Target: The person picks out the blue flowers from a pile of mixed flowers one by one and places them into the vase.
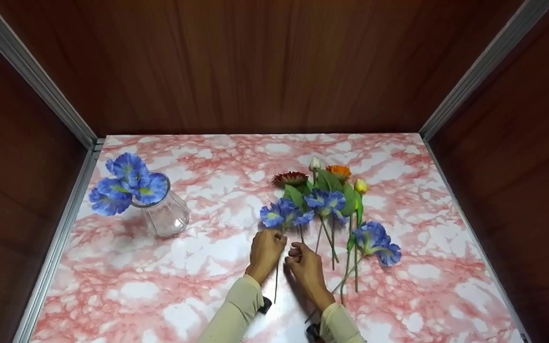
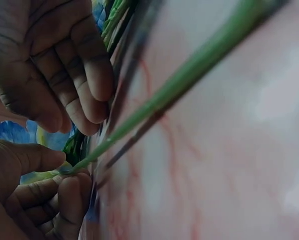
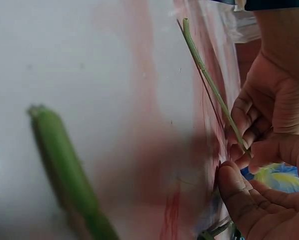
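Blue flower (image 1: 280, 213) has its petals just beyond the left hand (image 1: 266, 251), whose fingers (image 2: 72, 195) pinch the stem (image 2: 172, 90) right below them. Close beside that stem, the right hand's (image 1: 309, 269) fingers curl loosely over the worktop (image 1: 136, 290).

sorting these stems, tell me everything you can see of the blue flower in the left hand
The blue flower has ruffled petals marked with yellow and a long, thin green stem; it looks artificial, perhaps fabric and plastic. The left hand pinches it just below the bloom, which points away from the person, the stem running back toward them. The right hand is close beside it.
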A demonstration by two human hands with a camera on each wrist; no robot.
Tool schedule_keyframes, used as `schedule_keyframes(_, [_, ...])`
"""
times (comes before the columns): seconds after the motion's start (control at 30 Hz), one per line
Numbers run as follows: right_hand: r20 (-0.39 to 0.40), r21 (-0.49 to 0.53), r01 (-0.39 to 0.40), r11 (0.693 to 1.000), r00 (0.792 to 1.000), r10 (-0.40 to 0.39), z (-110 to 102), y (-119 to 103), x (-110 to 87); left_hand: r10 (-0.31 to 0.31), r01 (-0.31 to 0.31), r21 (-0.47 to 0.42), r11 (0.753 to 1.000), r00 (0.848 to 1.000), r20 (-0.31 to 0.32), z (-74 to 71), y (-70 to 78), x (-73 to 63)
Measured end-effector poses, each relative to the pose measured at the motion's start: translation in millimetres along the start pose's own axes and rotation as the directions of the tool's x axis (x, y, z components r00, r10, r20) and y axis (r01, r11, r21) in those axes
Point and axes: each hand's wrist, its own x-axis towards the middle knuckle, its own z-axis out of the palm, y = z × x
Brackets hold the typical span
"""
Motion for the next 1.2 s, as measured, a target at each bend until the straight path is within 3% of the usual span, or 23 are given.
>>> schedule_keyframes(0.33, [0.032, 0.042, -0.031, 0.999, 0.999, 0.029, -0.4, -6.0, 1.3, 0.002, -0.003, -0.060, 0.998, 1.000, -0.014, -9.8, 0.8, 4.6])
schedule_keyframes(0.43, [0.082, 0.157, -0.056, 0.986, 0.996, 0.043, -3.6, -15.0, 1.0, -0.005, 0.002, -0.091, 0.996, 0.999, -0.036, -16.4, 3.9, 7.1])
schedule_keyframes(0.6, [0.179, 0.346, -0.117, 0.931, 0.982, 0.057, -2.3, -23.8, 1.6, 0.022, -0.038, -0.129, 0.991, 0.992, -0.121, -29.3, 10.2, 10.7])
schedule_keyframes(0.83, [0.213, 0.366, -0.123, 0.922, 0.976, 0.046, 5.5, -27.2, 1.7, 0.004, -0.039, -0.161, 0.986, 0.977, -0.215, -49.1, 20.0, 12.7])
schedule_keyframes(1.07, [0.172, 0.236, -0.019, 0.972, 0.985, -0.023, 7.4, -30.9, 2.9, -0.023, -0.030, -0.213, 0.977, 0.970, -0.243, -62.0, 23.3, 12.7])
schedule_keyframes(1.2, [0.166, 0.244, 0.006, 0.970, 0.985, -0.047, 7.6, -32.5, 4.4, -0.017, -0.045, -0.230, 0.972, 0.965, -0.263, -66.3, 23.7, 13.9])
